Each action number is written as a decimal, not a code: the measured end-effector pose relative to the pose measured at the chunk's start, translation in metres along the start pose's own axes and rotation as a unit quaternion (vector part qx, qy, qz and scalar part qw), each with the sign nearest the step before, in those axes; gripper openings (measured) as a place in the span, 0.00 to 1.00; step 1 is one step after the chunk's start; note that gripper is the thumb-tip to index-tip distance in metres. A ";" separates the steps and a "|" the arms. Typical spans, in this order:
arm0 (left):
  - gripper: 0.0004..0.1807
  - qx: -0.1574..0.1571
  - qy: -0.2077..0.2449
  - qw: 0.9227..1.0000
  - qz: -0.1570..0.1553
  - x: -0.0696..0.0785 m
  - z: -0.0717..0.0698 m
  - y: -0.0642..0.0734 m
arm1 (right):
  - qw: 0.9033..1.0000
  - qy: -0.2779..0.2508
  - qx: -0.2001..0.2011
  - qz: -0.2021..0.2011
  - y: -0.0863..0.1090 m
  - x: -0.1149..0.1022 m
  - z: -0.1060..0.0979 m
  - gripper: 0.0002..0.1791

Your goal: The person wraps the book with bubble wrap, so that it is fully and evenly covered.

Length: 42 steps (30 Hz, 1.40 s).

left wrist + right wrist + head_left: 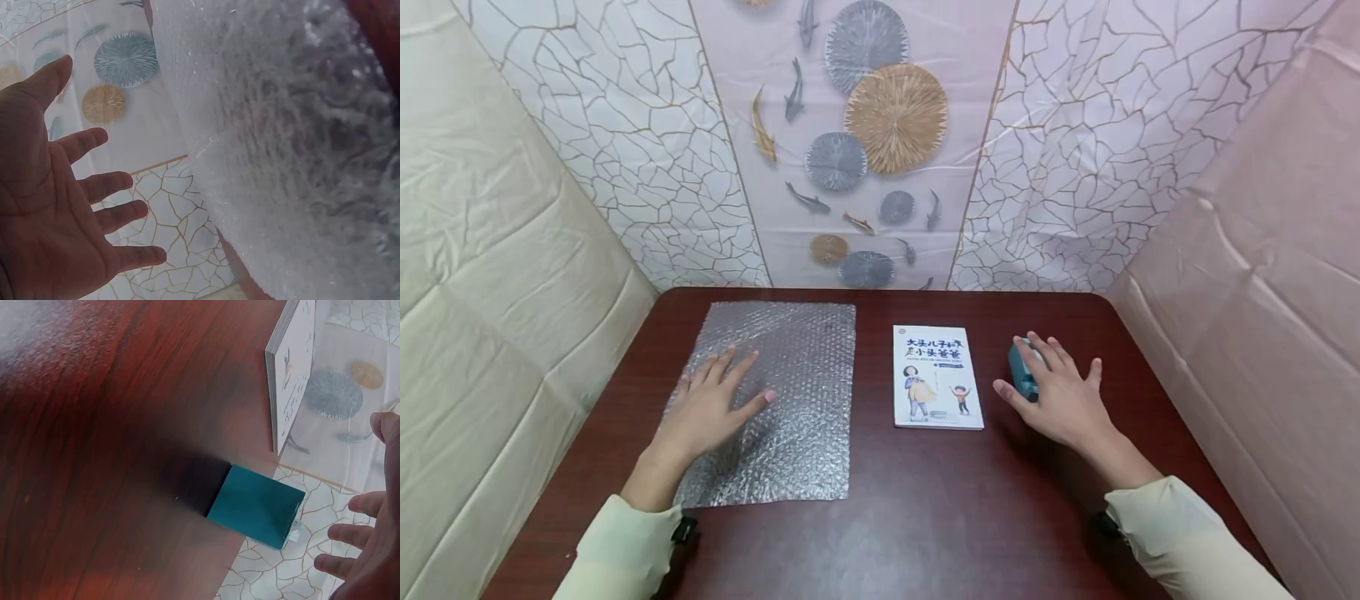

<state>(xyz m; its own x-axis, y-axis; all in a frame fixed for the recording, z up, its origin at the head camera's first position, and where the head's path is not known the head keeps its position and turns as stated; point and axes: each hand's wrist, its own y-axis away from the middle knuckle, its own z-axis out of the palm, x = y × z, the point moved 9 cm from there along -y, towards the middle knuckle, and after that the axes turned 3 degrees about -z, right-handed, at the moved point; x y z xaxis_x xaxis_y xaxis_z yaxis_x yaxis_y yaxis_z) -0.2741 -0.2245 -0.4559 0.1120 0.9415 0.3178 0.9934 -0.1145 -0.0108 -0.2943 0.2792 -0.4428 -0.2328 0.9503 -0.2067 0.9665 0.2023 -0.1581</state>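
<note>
A sheet of bubble wrap (805,400) lies flat on the left part of the table; it looms large and blurred in the left wrist view. My left hand (703,412) hovers over it with fingers spread, and the left wrist view shows the hand (69,206) apart from the wrap. In the middle lies a thin white book (936,392) with cartoon figures on its cover. To its right sits a small teal block-like thing (256,506), partly hidden in the head view. My right hand (1060,396) is above that teal thing, fingers spread, holding nothing.
The dark red-brown table (917,517) has rounded far corners. Behind it hangs a patterned cloth (925,225) with fish and round shapes. Pale padded walls (512,333) stand at both sides.
</note>
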 end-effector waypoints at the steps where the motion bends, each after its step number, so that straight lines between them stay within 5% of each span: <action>1: 0.48 -0.001 0.001 1.000 0.000 -0.001 0.001 0.001 | 1.000 0.002 -0.001 -0.001 -0.001 -0.001 0.000 0.53; 14: 0.49 -0.011 0.012 0.999 -0.041 -0.013 0.006 0.017 | 0.999 0.008 -0.001 -0.039 -0.013 -0.022 0.004 0.51; 21: 0.53 -0.066 0.006 0.994 -0.091 -0.024 0.017 0.031 | 0.995 0.009 0.010 -0.095 -0.020 -0.040 0.009 0.49; 30: 0.56 -0.116 0.018 0.985 -0.128 -0.030 0.025 0.042 | 0.993 0.015 -0.002 -0.118 -0.035 -0.059 0.013 0.51; 42: 0.60 -0.120 0.030 0.982 -0.146 -0.046 0.039 0.047 | 0.989 0.001 -0.041 -0.139 -0.052 -0.084 0.023 0.50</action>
<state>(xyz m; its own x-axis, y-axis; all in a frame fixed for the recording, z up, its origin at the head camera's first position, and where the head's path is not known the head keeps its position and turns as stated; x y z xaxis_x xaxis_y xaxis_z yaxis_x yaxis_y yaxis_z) -0.2318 -0.2607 -0.5078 -0.1847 0.9260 0.3293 0.9475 0.0788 0.3099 -0.3273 0.1831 -0.4392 -0.4904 0.8557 -0.1651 0.8709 0.4742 -0.1288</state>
